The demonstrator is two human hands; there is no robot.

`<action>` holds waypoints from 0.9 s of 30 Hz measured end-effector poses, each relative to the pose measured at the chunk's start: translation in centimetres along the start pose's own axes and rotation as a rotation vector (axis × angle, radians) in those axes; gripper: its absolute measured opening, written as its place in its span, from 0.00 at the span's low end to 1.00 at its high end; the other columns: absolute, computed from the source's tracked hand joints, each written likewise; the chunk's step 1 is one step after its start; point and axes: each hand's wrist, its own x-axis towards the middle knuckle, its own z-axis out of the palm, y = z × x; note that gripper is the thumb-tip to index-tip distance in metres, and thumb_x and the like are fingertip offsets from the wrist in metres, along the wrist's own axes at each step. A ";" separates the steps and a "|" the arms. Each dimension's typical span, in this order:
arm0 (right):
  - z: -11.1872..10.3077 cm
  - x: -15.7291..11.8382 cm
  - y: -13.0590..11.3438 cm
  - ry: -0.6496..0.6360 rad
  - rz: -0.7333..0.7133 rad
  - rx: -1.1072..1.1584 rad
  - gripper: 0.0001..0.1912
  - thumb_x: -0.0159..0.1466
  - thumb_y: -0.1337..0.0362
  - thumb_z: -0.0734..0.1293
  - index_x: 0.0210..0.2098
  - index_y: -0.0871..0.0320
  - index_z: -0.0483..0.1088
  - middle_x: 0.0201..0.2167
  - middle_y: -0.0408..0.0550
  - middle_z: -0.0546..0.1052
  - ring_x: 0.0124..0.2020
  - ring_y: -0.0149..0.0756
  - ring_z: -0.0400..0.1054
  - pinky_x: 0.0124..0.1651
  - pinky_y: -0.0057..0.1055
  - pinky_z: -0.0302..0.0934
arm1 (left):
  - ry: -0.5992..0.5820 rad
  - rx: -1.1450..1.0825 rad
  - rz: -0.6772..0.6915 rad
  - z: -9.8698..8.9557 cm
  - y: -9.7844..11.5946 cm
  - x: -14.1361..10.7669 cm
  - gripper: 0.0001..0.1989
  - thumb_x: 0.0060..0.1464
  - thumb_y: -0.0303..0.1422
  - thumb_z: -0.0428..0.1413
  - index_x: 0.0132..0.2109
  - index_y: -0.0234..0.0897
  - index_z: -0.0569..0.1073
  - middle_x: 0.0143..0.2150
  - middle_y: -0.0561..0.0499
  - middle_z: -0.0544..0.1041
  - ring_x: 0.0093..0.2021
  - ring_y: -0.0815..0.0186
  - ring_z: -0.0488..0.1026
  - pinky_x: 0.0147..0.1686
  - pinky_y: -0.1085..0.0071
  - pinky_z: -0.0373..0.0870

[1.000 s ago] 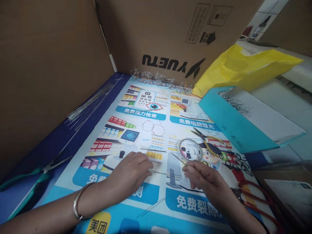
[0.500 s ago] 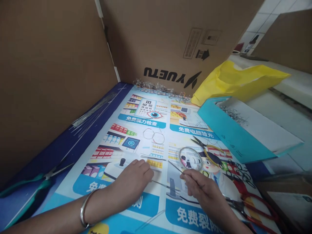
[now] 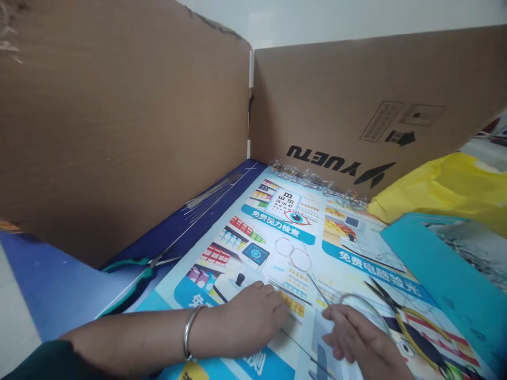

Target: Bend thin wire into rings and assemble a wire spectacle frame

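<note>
My left hand (image 3: 257, 319), with a silver bangle on its wrist, rests closed on the printed sheet (image 3: 317, 248). A thin wire (image 3: 303, 349) runs out from beside its fingers; whether they grip it is hidden. My right hand (image 3: 356, 335) pinches a thin straight metal wire (image 3: 319, 290), its tip pointing up and left. Beyond that tip, two thin wire loops (image 3: 300, 270) lie side by side on the sheet. More straight wires (image 3: 291, 292) lie just past my left hand. Scissors with black blades (image 3: 385, 297) and yellow handles lie right of my right hand.
Teal-handled pliers (image 3: 143, 279) lie open at left, near a bundle of straight wires (image 3: 209, 198). Cardboard walls (image 3: 158, 132) enclose the left and back, with tangled wire pieces (image 3: 312, 178) along the back. At right stand a teal box (image 3: 443, 285) of metal bits and a yellow bag (image 3: 439, 184).
The view has swung left and up, so things sit lower and further right. The red-handled scissors have left the view. My right hand's wire now points close to the two loops.
</note>
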 end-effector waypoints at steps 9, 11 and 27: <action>2.3 2.4 0.3 -0.009 -0.138 0.082 0.18 0.64 0.48 0.59 0.35 0.56 0.69 0.16 0.38 0.62 0.20 0.30 0.59 0.26 0.27 0.54 | 0.006 -0.150 -0.008 0.9 -1.4 -0.6 0.06 0.55 0.23 0.50 0.38 0.37 0.69 0.36 0.49 0.72 0.36 0.63 0.66 0.35 0.67 0.61; 2.2 2.3 0.5 0.023 -0.151 0.063 0.17 0.65 0.50 0.59 0.36 0.56 0.69 0.16 0.37 0.61 0.20 0.29 0.56 0.25 0.26 0.52 | 0.027 -0.137 -0.040 0.7 -1.8 -0.4 0.06 0.56 0.24 0.49 0.36 0.37 0.69 0.34 0.51 0.71 0.35 0.63 0.66 0.34 0.67 0.60; 2.1 2.2 0.8 -0.003 -0.188 0.034 0.18 0.64 0.48 0.58 0.35 0.56 0.67 0.16 0.37 0.60 0.19 0.29 0.55 0.24 0.26 0.51 | 0.033 0.179 -0.036 0.1 -3.5 3.5 0.04 0.53 0.23 0.53 0.33 0.36 0.69 0.31 0.49 0.72 0.33 0.61 0.67 0.34 0.65 0.60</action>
